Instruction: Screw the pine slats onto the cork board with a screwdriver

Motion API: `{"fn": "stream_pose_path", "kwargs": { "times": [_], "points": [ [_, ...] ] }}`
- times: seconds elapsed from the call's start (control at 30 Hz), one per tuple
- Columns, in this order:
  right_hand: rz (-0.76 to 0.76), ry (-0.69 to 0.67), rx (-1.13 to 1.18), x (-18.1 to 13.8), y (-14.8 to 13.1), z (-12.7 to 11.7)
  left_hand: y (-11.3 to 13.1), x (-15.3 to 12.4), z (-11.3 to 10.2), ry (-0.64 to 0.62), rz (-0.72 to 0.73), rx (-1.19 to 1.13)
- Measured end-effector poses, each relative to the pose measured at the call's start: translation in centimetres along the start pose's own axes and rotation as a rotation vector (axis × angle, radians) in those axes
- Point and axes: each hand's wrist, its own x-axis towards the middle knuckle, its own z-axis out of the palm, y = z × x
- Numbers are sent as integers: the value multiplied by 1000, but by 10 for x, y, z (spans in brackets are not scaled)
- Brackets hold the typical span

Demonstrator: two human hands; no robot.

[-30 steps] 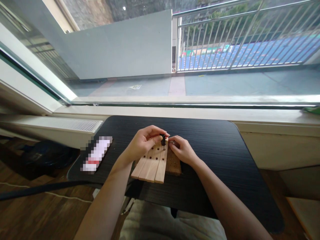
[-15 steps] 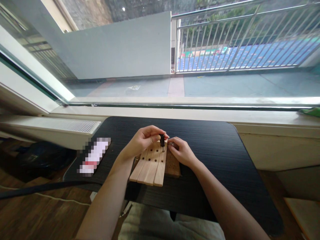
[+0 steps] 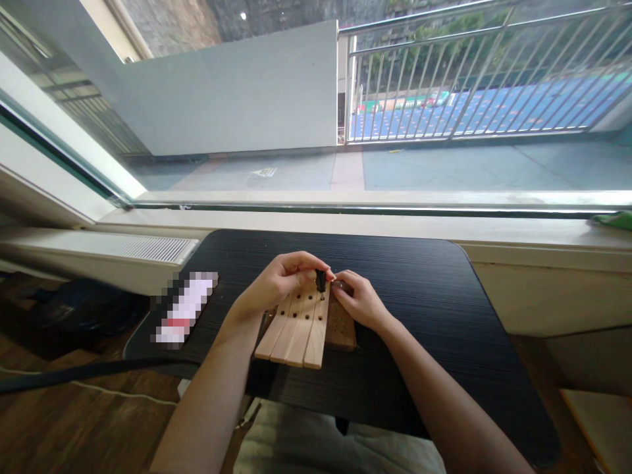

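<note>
Several light wooden slats lie side by side and fan out toward me, with rows of dark holes across them. My left hand is closed, pinching a small black-handled tool between thumb and fingers. This tool stands nearly upright, its thin metal tip down at a hole in the rightmost slat. Beside the slats' far right edge, my right hand has its fingers curled in; what they grip is mostly hidden. A brown wooden block with small holes sits partly under the slats, below my right hand.
The black table carries the work. A blurred-out flat item lies at its left. Behind the table run a window sill and a large window. A dark bag rests on the floor at left.
The black-handled tool and my left fingers have dipped very slightly. The slats and my right hand stay almost where they were.
</note>
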Motion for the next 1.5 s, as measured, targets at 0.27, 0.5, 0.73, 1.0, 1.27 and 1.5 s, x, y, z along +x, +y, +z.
{"fn": "stream_pose_path", "kwargs": {
  "times": [0.27,0.5,0.73,1.0,1.27,1.5],
  "points": [
    [12,-2,10,0,1,0,8,-7,7,56,15,157],
    [7,-7,15,0,0,-1,16,-14,21,211,159,442],
    [10,-10,18,0,-1,-1,14,-18,25,333,201,636],
    [17,-3,19,0,-1,0,10,-22,30,420,159,614],
    [16,-3,24,0,0,1,18,-18,34,409,129,671],
    [7,-4,29,0,1,0,20,-17,33,382,127,669]
  ]
}}
